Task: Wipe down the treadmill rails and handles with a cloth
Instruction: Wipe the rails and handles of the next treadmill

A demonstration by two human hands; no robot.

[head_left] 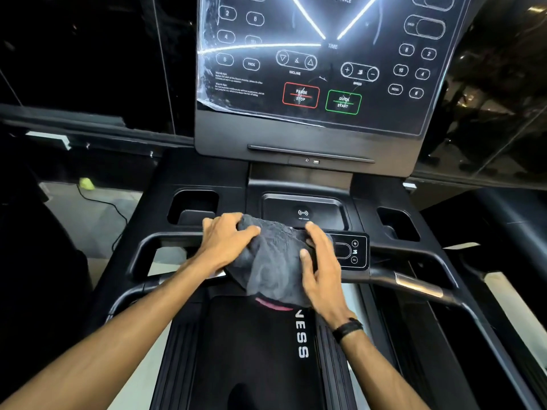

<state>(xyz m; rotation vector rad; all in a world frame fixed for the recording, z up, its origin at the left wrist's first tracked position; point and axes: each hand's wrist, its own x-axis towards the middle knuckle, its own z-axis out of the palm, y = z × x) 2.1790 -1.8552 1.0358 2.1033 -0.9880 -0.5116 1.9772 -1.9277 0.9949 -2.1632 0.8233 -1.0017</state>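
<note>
A dark grey cloth (272, 258) lies draped over the middle of the treadmill's front crossbar, hanging down toward the belt. My left hand (228, 241) grips the cloth's left upper part, fingers curled into the fabric. My right hand (319, 261) presses on the cloth's right side, thumb on the fabric, fingers over the edge of the small speed control panel (353, 251). The black front handle (165, 236) runs out to the left of my hands, and the right handle (414, 284), with a metal sensor strip, extends right. The bar under the cloth is hidden.
The lit console screen (319, 60) stands above, with a wireless charging tray (302, 213) and two cup holders (192, 205) below it. The black belt (260, 350) runs beneath my arms. A cable and a yellow-green object (86, 183) lie on the floor at left.
</note>
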